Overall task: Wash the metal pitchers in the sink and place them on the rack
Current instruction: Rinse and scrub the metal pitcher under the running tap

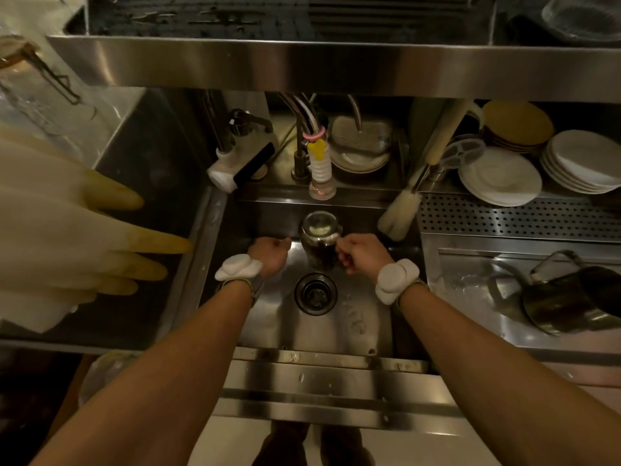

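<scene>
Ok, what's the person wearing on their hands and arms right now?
No gloves or sleeves on the left hand or right hand. A puffy white band wraps each wrist, left band and right band, with a thin olive strap behind each.

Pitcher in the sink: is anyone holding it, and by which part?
Yes. The right hand grips the metal pitcher by its handle. The left hand is curled beside it and seems to hold nothing.
</scene>
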The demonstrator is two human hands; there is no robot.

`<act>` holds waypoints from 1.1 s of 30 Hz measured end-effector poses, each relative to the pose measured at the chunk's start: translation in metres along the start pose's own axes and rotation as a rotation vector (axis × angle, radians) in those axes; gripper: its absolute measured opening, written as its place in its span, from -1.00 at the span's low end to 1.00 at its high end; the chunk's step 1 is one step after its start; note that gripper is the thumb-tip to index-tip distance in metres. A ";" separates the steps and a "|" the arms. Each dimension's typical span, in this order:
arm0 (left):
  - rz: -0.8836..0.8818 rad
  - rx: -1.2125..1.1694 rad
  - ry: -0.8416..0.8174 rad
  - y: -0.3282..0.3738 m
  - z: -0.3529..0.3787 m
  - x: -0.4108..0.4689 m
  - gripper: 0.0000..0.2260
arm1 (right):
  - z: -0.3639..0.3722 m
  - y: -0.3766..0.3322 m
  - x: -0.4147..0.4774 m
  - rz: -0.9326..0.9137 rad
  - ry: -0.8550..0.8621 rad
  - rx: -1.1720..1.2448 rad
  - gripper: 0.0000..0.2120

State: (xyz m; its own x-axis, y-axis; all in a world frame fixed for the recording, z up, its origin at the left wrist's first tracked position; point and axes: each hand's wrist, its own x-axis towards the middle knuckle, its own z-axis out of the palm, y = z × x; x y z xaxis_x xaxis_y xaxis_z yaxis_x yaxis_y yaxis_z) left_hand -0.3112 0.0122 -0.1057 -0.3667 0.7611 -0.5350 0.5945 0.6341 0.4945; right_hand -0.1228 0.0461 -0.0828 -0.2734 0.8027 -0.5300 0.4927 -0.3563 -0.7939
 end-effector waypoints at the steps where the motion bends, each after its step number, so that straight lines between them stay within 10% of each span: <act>1: 0.005 0.009 0.002 0.001 -0.001 -0.001 -0.58 | 0.001 -0.003 0.001 -0.025 0.004 0.014 -0.70; 6: 0.023 0.067 0.013 -0.001 0.000 0.001 -0.60 | 0.004 0.007 0.012 0.088 -0.061 -0.424 -0.69; 10: 0.009 0.078 0.021 -0.008 -0.004 0.006 -0.59 | 0.001 0.008 0.004 0.010 -0.044 -0.076 -0.70; 15: -0.007 0.107 -0.008 -0.009 -0.002 0.005 -0.59 | 0.003 0.019 0.014 0.061 -0.016 -0.343 -0.77; 19: 0.023 0.140 -0.016 -0.005 -0.004 0.004 -0.60 | 0.002 0.005 0.005 -0.021 -0.057 0.100 -0.67; 24: 0.021 0.157 -0.038 -0.006 -0.005 0.000 -0.59 | 0.010 0.015 0.009 0.103 -0.122 -0.518 -0.77; 29: 0.043 0.203 -0.050 -0.008 -0.003 0.002 -0.60 | 0.007 0.002 0.008 0.006 -0.044 -0.016 -0.70; 33: 0.045 0.240 -0.074 -0.013 -0.002 0.002 -0.60 | 0.012 0.005 0.007 0.080 -0.068 -0.373 -0.75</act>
State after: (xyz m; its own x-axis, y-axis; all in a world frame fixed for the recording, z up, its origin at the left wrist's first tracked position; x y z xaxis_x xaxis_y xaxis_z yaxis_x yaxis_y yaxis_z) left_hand -0.3208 0.0056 -0.1115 -0.2883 0.7701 -0.5691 0.7651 0.5426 0.3467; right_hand -0.1323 0.0447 -0.0939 -0.2699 0.7412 -0.6146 0.7782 -0.2079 -0.5926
